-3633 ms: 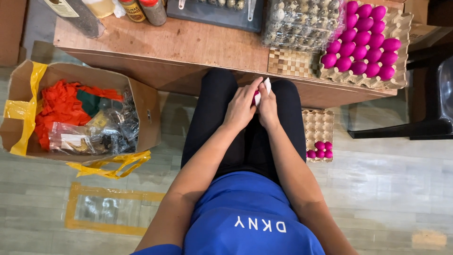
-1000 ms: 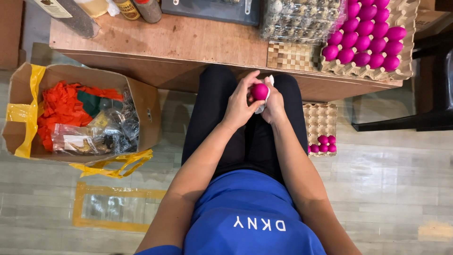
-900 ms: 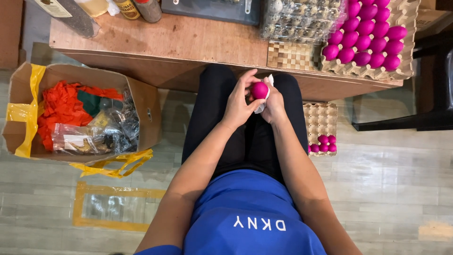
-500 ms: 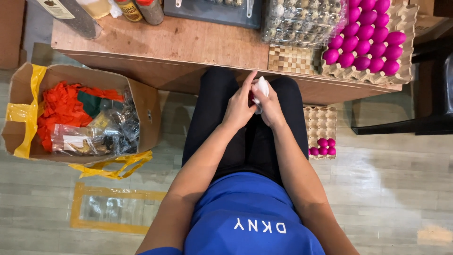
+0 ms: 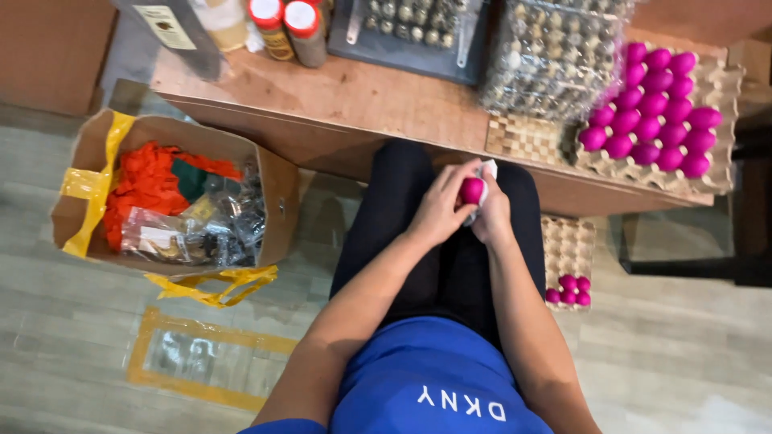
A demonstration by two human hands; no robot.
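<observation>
I sit with both hands raised over my lap, just below the wooden table's [image 5: 362, 96] front edge. My left hand [image 5: 438, 213] grips a bright pink egg [image 5: 471, 190] between thumb and fingers. My right hand [image 5: 492, 213] presses a white cloth [image 5: 486, 172] against that egg from the right. A cardboard tray [image 5: 716, 80] filled with several pink eggs [image 5: 651, 112] rests on the table to the right.
A second egg tray [image 5: 567, 245] on the floor by my right leg holds several pink eggs [image 5: 569, 291]. An open cardboard box [image 5: 173, 197] of orange and clear wrappings stands on the floor at left. Bottles [image 5: 285, 28], a dark tray and wrapped speckled eggs [image 5: 555, 52] line the table's back.
The egg has been turned in my hands: half a second ago the white cloth covered it, now its pink side shows again. My hands stay over my lap.
</observation>
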